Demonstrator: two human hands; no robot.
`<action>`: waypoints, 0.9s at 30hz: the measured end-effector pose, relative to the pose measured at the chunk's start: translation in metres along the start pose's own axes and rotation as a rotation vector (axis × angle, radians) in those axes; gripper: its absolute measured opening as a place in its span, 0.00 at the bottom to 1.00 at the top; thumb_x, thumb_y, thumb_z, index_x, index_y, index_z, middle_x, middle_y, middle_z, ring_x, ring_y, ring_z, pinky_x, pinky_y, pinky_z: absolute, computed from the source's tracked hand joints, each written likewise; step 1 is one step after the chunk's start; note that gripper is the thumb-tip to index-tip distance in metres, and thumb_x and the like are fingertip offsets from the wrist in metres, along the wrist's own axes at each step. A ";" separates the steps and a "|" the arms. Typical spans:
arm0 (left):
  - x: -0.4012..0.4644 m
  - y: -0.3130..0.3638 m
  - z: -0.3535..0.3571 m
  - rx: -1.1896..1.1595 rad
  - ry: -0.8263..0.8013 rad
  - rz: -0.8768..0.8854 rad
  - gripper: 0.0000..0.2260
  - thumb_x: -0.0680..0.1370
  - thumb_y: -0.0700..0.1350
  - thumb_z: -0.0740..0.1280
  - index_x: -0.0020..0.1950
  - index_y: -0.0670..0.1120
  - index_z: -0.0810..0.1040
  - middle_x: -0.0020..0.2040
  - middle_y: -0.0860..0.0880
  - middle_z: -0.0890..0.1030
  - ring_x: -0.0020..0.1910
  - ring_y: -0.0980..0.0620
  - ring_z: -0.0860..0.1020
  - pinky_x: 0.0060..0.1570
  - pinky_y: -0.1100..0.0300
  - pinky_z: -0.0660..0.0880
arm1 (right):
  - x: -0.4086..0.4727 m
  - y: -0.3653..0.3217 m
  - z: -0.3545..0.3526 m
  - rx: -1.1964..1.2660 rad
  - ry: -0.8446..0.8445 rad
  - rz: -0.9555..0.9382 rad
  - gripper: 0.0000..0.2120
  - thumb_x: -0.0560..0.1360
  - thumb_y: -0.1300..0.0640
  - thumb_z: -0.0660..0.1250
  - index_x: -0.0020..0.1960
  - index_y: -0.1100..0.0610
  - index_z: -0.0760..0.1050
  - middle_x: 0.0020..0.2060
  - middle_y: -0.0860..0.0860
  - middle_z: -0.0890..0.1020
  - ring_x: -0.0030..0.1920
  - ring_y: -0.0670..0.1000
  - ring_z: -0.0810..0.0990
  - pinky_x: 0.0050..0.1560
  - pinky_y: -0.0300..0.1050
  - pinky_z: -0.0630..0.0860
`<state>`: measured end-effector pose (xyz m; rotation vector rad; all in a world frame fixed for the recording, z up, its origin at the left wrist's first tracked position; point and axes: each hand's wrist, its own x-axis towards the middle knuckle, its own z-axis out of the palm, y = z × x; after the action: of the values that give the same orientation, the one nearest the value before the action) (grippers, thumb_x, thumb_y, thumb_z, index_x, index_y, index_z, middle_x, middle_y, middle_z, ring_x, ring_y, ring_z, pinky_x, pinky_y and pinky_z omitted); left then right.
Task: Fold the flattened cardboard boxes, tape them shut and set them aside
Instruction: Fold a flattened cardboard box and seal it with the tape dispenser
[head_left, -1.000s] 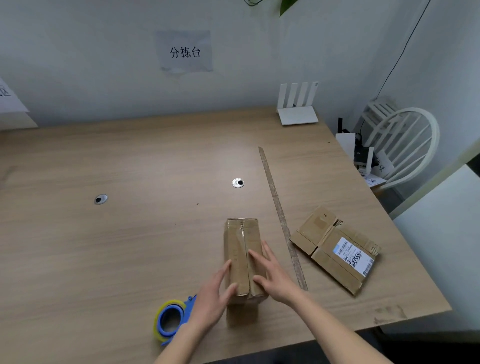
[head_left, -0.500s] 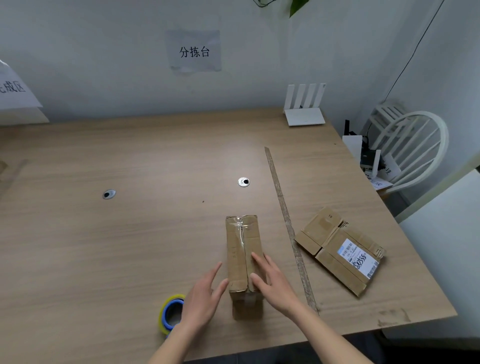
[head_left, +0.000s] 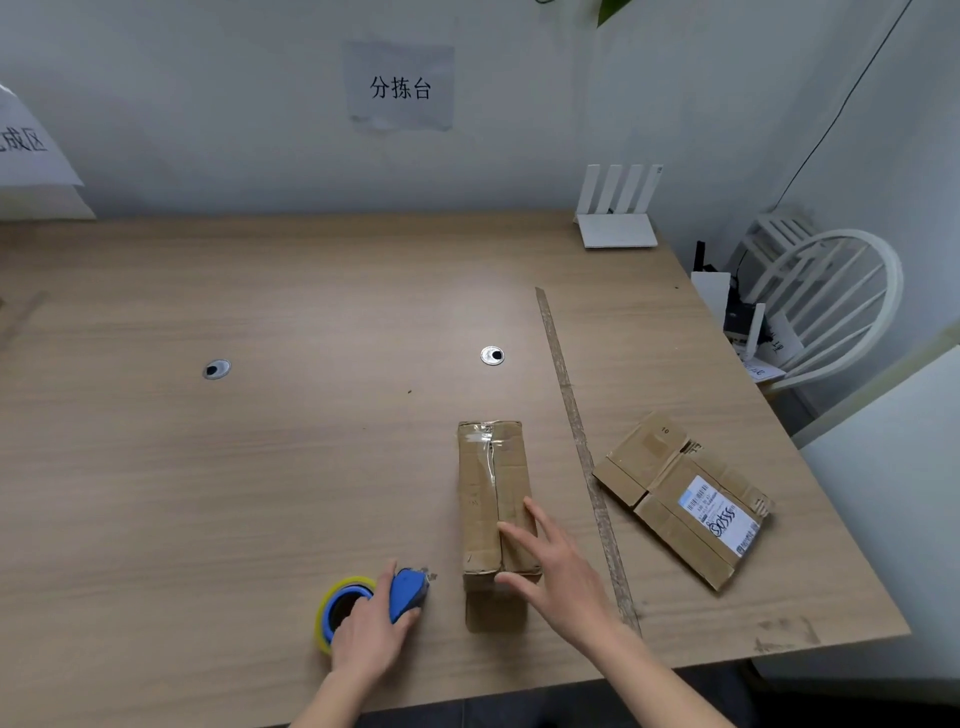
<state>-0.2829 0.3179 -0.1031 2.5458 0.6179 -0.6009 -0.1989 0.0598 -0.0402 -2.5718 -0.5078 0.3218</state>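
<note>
Pressing flat on the folded box (head_left: 493, 499) near the table's (head_left: 260, 467) front edge, right hand (head_left: 558, 566) lay open-fingered; left hand (head_left: 371, 623) grasped the blue tape dispenser (head_left: 363, 603) beside it; flattened box (head_left: 685, 499) lay right

The left hand (head_left: 370, 629) covers much of the tape dispenser (head_left: 363, 603); the left wall sign (head_left: 26, 150) is cropped.

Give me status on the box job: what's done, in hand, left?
Done: the upright brown cardboard box is folded into shape, with old clear tape only at its far end. In hand: the right hand presses its top flaps flat while the left hand grips the blue and yellow tape dispenser. Left: tape that seam, set the box aside, then do the flattened labelled cardboard box.
</note>
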 end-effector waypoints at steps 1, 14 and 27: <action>-0.001 -0.002 0.000 -0.002 -0.002 0.003 0.37 0.80 0.64 0.61 0.81 0.60 0.43 0.52 0.52 0.77 0.43 0.56 0.78 0.41 0.61 0.76 | 0.003 -0.003 0.002 -0.041 -0.005 -0.026 0.30 0.75 0.33 0.66 0.75 0.34 0.62 0.80 0.38 0.50 0.78 0.42 0.54 0.71 0.51 0.72; 0.004 -0.019 -0.001 0.011 -0.050 0.037 0.36 0.79 0.63 0.62 0.81 0.61 0.45 0.51 0.52 0.77 0.48 0.54 0.78 0.46 0.59 0.77 | -0.001 0.008 0.030 -0.186 0.018 -0.090 0.40 0.70 0.55 0.78 0.75 0.40 0.63 0.81 0.48 0.57 0.63 0.50 0.79 0.46 0.42 0.82; -0.018 -0.002 -0.078 -0.262 -0.047 0.251 0.21 0.69 0.67 0.64 0.62 0.71 0.69 0.50 0.65 0.80 0.47 0.61 0.80 0.50 0.56 0.78 | 0.009 -0.037 -0.018 -0.016 0.083 -0.102 0.24 0.81 0.39 0.58 0.76 0.42 0.63 0.77 0.39 0.62 0.73 0.39 0.64 0.70 0.44 0.73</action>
<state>-0.2748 0.3538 -0.0319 2.3073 0.3286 -0.4569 -0.1959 0.0852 -0.0071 -2.5512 -0.6105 0.1760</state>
